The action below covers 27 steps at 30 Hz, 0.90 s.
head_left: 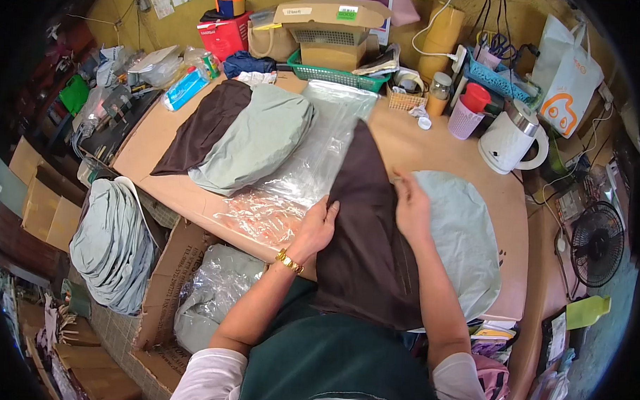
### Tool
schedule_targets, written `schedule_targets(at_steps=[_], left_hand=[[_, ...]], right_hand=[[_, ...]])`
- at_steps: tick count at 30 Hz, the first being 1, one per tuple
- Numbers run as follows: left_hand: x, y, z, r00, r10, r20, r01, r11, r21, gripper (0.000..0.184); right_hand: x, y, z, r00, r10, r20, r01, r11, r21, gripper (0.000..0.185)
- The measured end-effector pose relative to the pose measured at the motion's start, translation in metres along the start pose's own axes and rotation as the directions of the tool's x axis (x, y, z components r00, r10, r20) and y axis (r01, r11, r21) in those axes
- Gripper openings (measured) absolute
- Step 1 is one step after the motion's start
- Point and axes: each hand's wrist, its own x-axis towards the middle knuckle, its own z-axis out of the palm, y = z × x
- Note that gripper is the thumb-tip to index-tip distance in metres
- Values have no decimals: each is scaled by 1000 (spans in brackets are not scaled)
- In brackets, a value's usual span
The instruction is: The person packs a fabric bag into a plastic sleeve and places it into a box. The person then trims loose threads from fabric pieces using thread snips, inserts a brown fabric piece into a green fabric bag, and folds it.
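A dark brown cloth lies in front of me, its narrow end pointing away over the table. My left hand pinches its left edge between thumb and fingers. Beside its right edge is my right hand, raised a little, fingers curled; whether it holds the edge is hard to make out. A pale grey-green cloth spreads flat to the right. Clear plastic sheets lie beyond my left hand. Farther left, another grey-green cloth overlaps a second brown one.
A stack of grey-green cloths stands left of the table, near an open carton holding plastic-wrapped cloth. Along the back are a green basket, jars, a pink cup and a white kettle. A black fan is at right.
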Motion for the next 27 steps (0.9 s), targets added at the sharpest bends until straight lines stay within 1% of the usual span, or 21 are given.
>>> schedule_targets(at_steps=[1, 2, 3, 4, 5, 7, 9, 11, 13, 15, 16, 17, 18, 19, 20, 21, 22, 23, 25, 26, 27], left_hand=[[0, 3, -3, 1000, -7, 2, 7, 1000, 1, 35], [-1, 10, -9, 994, -105, 14, 103, 990, 96, 34], [-1, 13, -15, 979, -201, 18, 194, 962, 190, 34], [0, -5, -18, 994, -107, -24, 109, 989, 97, 34], [-1, -23, -26, 994, -106, 32, 100, 982, 160, 37], [-4, -12, -38, 939, -341, -36, 336, 936, -104, 41], [1, -27, -67, 928, -326, -182, 319, 945, -67, 43], [4, -28, -93, 920, -352, -172, 339, 935, -101, 44], [2, -12, -95, 912, -377, -164, 357, 924, -139, 45], [-2, 12, -76, 886, -451, 109, 461, 883, -89, 47], [-6, 9, -63, 889, -411, 200, 427, 904, -40, 46], [-7, 6, -47, 939, -283, 194, 264, 957, 119, 44], [-8, -5, -28, 963, -186, 194, 177, 982, 63, 46], [-3, -4, -15, 972, -136, 194, 125, 990, 67, 50], [6, -3, -3, 977, -86, 193, 73, 995, 72, 55], [17, -17, 15, 996, 47, 73, -60, 980, 188, 61], [27, -27, 33, 981, 192, -31, -173, 933, 315, 67], [34, -21, 45, 981, 190, -32, -171, 934, 313, 67], [43, -12, 63, 985, 143, -96, -88, 897, 433, 73], [43, -11, 67, 983, 173, -56, -119, 843, 525, 53], [40, -10, 66, 984, 174, -46, -124, 841, 527, 53]], right_hand=[[-11, 24, 4, 952, -243, 186, 303, 834, -462, 32], [-21, 42, -3, 936, -126, 328, 311, 732, -606, 39], [-16, 54, -11, 936, -121, 330, 308, 734, -606, 39], [-8, 65, -21, 959, -76, 273, 244, 715, -656, 40], [-3, 76, -30, 977, -28, 212, 172, 691, -702, 40], [7, 85, -48, 978, 13, 206, 147, 658, -739, 41], [13, 96, -63, 987, 72, 146, 71, 613, -787, 42], [19, 101, -74, 986, 71, 150, 74, 621, -781, 43], [25, 104, -78, 978, 115, 173, 58, 648, -760, 43], [35, 118, -84, 976, 105, 188, 73, 659, -748, 42], [42, 127, -87, 975, 91, 201, 89, 672, -735, 40], [53, 136, -91, 976, 91, 199, 88, 670, -737, 40], [65, 145, -96, 960, 141, 240, 76, 696, -714, 38], [70, 148, -99, 941, 189, 281, 62, 720, -691, 36], [71, 91, -92, 937, 302, 174, -22, 548, -836, 32], [71, 79, -82, 938, 301, 173, -21, 547, -837, 32], [73, 73, -76, 980, 136, 146, 7, 709, -705, 30], [73, 65, -68, 996, -23, 84, 65, 835, -546, 29], [51, 29, -39, 976, 20, 219, 44, 958, -284, 30], [35, 25, -21, 960, 11, 279, 123, 880, -459, 32], [20, 32, -8, 942, 15, 336, 205, 766, -610, 35]])
